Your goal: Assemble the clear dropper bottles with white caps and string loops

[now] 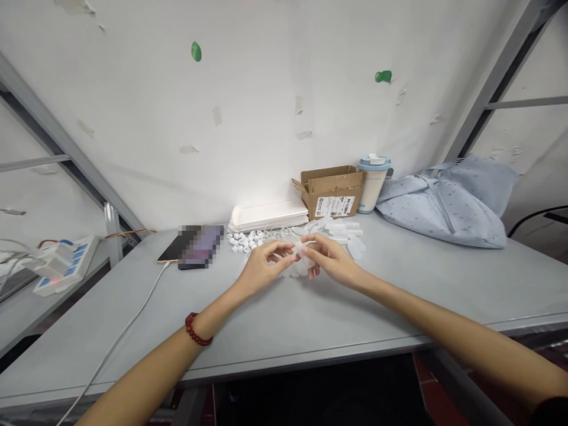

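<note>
Left hand, right hand meet over counter, both grips pinching translucent tube, apparently. Risk: slick piece slips from light pinch, rolls among white caps far-left.

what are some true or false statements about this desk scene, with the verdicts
1. The left hand and the right hand meet on one small translucent piece. True.
2. The red bead bracelet is on the right wrist. False: it is on the left wrist.
3. The cardboard box stands open near the wall. True.
4. The cup stands left of the cardboard box. False: it stands just to the right of it.
5. The white caps lie inside the cardboard box. False: they lie loose on the table, left of the hands.
</note>
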`<state>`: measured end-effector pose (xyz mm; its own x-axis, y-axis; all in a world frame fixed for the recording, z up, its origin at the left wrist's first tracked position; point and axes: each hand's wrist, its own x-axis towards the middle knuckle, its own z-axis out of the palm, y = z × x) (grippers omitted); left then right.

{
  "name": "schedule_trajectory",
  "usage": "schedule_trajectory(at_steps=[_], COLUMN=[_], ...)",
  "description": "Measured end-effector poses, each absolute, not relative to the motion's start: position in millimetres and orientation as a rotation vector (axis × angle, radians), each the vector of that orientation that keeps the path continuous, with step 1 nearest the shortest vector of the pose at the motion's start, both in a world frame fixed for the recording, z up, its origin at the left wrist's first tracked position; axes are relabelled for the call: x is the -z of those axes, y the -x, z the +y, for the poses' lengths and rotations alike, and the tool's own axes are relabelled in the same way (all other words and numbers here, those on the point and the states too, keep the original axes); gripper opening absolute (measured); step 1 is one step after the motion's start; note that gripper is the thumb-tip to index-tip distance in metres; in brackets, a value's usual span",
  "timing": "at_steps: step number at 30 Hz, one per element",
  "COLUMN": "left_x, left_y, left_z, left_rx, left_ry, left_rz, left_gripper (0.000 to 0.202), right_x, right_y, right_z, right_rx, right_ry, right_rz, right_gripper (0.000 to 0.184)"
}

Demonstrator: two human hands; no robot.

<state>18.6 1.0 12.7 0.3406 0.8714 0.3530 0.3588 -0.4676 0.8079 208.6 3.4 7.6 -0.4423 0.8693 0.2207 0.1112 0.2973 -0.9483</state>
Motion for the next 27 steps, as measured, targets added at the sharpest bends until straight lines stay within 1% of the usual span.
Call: schedule_trajectory(at_steps=[2,5,7,12,17,23,25,27], left_x=[-10,-6,-4,0,2,2,2,2], left_y=[-20,-22,-23,-26,-29,-30,-30,-31], left_z=[-1,-3,-4,-5,-7,-10,-10,-11], left_rx=[-1.184,-1.258,-1.281,-1.364,-1.378,-1.269,-1.213,-1.189], left_ry=[-2.244,-2.591,-2.694,-2.719,-2.747,-2.929,-2.975,-2.987], left_rz=[1.068,0.978,0.952,0.972,1.000,0.990,0.989,0.992], left_gripper=[0.029,0.040,0.042,0.041,0.041,0.042,0.043,0.045], right_x=[-9,-10,-9,-4,-5,-2,-2,-2], right_y=[-210,-211,-211,-210,-209,-205,-204,-205], right_z=[6,9,9,10,9,7,7,7], right_rx=[-1.420,-1.631,-1.708,-1.793,-1.729,-1.309,-1.235,-1.243], right_ry=[0.848,0.791,0.759,0.680,0.707,0.891,0.918,0.913], right_rz=[-1.656,-1.516,-1.460,-1.421,-1.510,-1.751,-1.771,-1.775], right_gripper=[0.028,0.026,0.026,0.027,0.029,0.035,0.033,0.030])
